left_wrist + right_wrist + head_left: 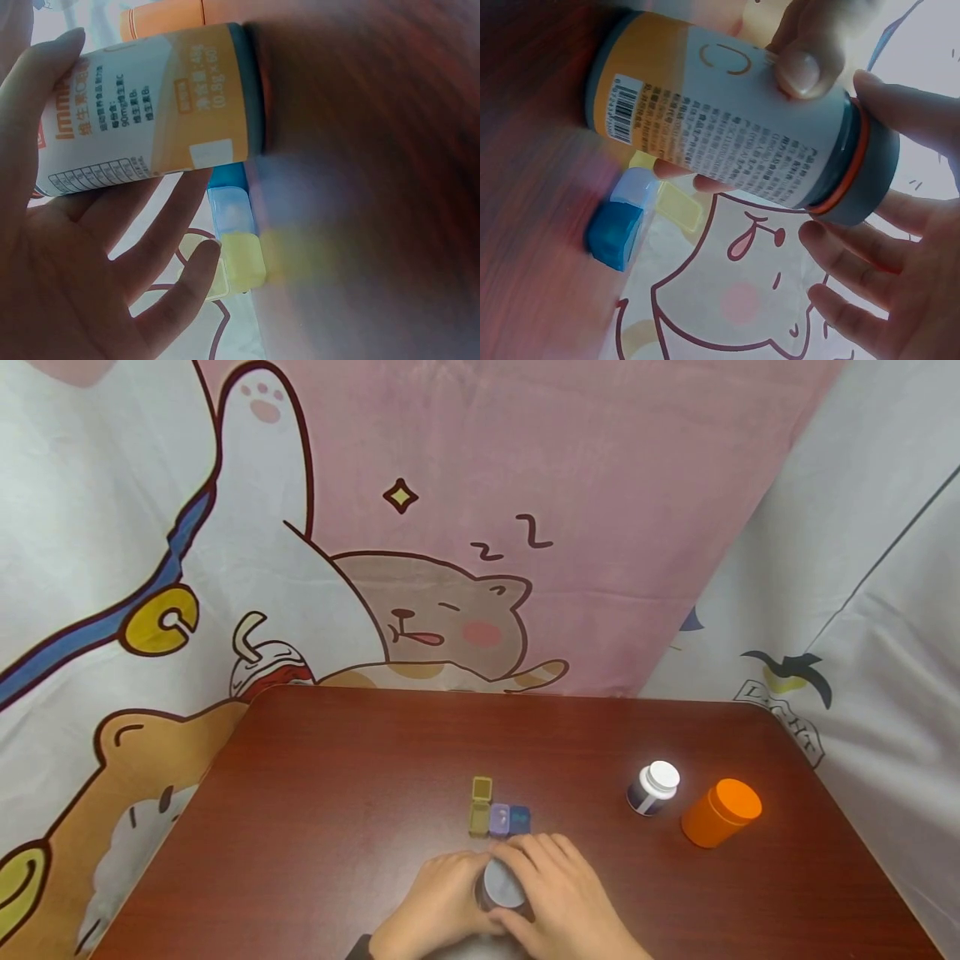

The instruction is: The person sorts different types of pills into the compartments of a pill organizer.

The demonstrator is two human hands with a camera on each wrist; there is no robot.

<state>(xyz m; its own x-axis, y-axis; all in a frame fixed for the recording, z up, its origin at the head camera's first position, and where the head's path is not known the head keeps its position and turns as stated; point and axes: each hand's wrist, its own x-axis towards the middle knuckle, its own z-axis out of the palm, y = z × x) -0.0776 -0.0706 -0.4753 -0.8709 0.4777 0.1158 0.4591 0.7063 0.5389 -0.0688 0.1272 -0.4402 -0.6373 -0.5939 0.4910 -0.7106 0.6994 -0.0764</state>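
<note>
A supplement bottle [727, 120] with a white and orange label and a dark grey cap [504, 883] stands upright at the table's front. My left hand [442, 893] grips its body; the left wrist view shows the thumb along the label [150, 112]. Around the cap, the thumb and fingers of my right hand [562, 889] hold it from both sides. An orange ring shows just under the cap in the right wrist view. Right behind the bottle lies a small pill organizer [499, 820] with yellow, purple and blue compartments. Its yellow lid [482, 788] is flipped back.
To the right on the dark red-brown table [360, 777] stand a white pill bottle [654, 788] with a dark label and an orange jar [720, 814]. A printed cartoon cloth [600, 485] hangs behind the table's far edge.
</note>
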